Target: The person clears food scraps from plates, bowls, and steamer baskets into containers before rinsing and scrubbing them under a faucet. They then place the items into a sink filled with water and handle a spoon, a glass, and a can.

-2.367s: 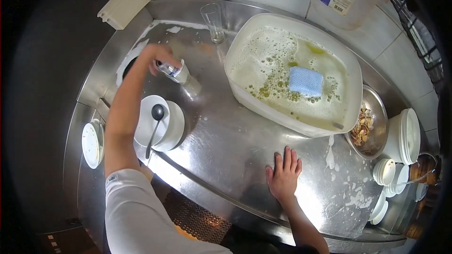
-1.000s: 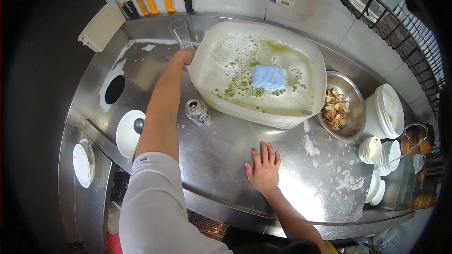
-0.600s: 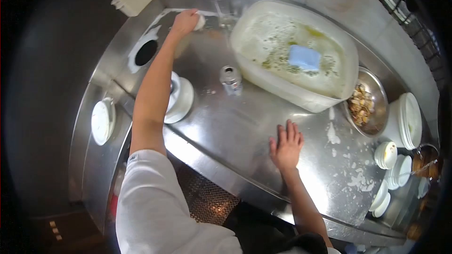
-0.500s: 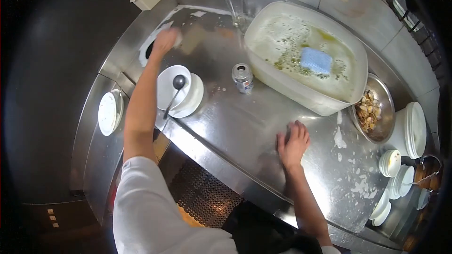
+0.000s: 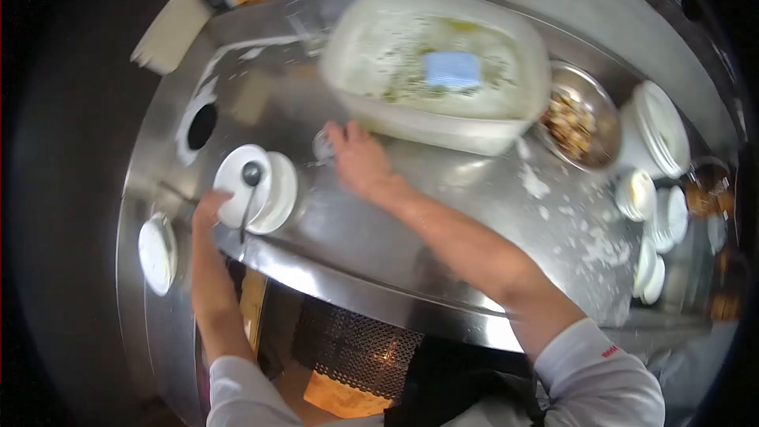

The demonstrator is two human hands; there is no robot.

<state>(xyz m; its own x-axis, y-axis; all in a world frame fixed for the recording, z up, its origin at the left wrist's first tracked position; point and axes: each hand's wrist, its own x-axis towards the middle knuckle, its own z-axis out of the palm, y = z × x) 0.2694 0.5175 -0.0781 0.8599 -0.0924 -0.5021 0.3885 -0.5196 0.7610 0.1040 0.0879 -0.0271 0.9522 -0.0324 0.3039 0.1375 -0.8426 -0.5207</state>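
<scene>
A white bowl (image 5: 229, 170) sits partly over another white dish (image 5: 286, 194), with a dark-headed ladle (image 5: 251, 174) resting in the bowl. At the bowl's left rim my left hand (image 5: 210, 208) is closed, the thumb over the edge and the other fingers mostly hidden. My right hand (image 5: 361, 160) is at the silver drink can (image 5: 322, 146) in front of the tub, its fingers curved about the can's far side. Hand and can are blurred, and the thumb is hidden.
A big tub (image 5: 490, 128) of foamy water holds a floating blue sponge (image 5: 452, 69). Beside it stand a metal bowl of shells (image 5: 571, 125) and a white bucket (image 5: 644, 130). A glass (image 5: 308, 35) stands behind. A dark round hole (image 5: 202, 126) opens at the left.
My left hand has come back from near the hole to the white bowl's rim. My right hand has moved left from the counter to the can. The view has shifted.
</scene>
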